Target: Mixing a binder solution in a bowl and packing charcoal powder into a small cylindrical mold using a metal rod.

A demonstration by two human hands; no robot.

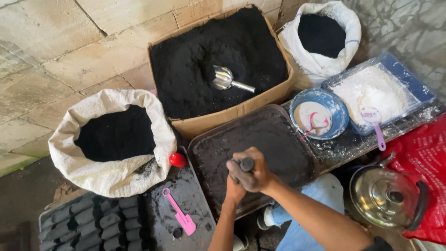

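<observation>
Both my hands grip one dark upright tool handle (247,164) over a black metal tray (278,139). My right hand (254,173) wraps the top of the handle. My left hand (235,188) clasps it just below, partly hidden by the right. The tool's lower end is hidden by my hands. The tray surface is dusted with black powder.
A cardboard box (223,118) of black powder holds a metal scoop (226,78). Two white sacks (111,174) (320,65) hold black powder. A blue bowl (341,114), a blue tray of white powder (409,76), a pink spatula (180,214), black briquettes (88,221), a red ball (177,160) and a kettle (385,197) are around.
</observation>
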